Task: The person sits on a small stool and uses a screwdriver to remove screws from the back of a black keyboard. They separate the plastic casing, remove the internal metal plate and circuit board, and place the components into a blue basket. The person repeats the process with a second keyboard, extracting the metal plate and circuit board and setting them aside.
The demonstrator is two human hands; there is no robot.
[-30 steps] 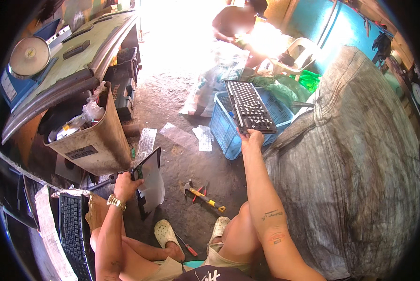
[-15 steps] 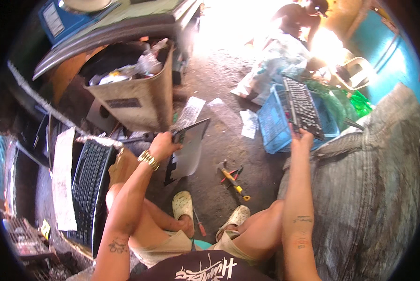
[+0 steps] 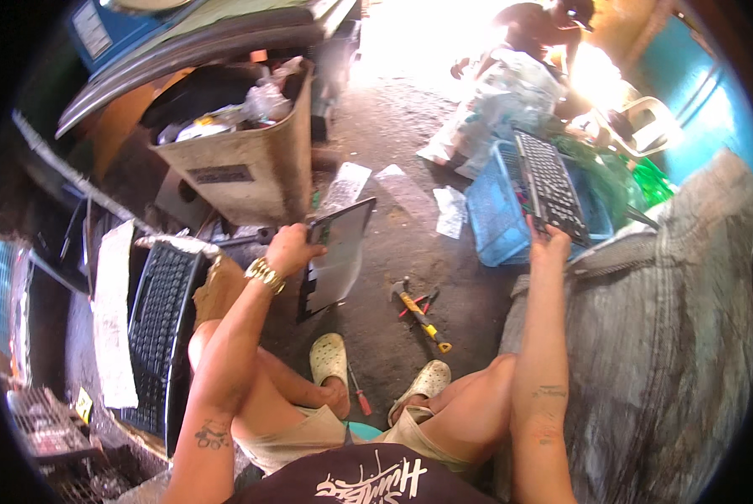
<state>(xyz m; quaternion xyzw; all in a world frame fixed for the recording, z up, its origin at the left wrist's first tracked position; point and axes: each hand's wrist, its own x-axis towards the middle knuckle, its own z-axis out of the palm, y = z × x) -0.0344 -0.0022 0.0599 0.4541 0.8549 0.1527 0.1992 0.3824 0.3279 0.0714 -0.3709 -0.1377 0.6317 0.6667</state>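
Note:
My left hand is closed on the edge of a thin, flat panel, grey and glossy with a dark, notched border. It is held tilted above the floor. On the other side, my right hand grips the near end of a black keyboard. The keyboard is over a blue plastic crate, whose contents it partly hides. A yellow-and-black hammer lies on the floor between my hands, across a tool with red handles. Beside my foot is a red-handled screwdriver.
Another black keyboard stands in a cardboard box at my left. Behind it is a beige bin of plastic waste. A large grey sack fills the right side. Farther off, a person bends near a whitish bag.
The whole view has shifted slightly. My left hand has turned the panel a little, and both hands keep their hold. The person at the back has moved an arm.

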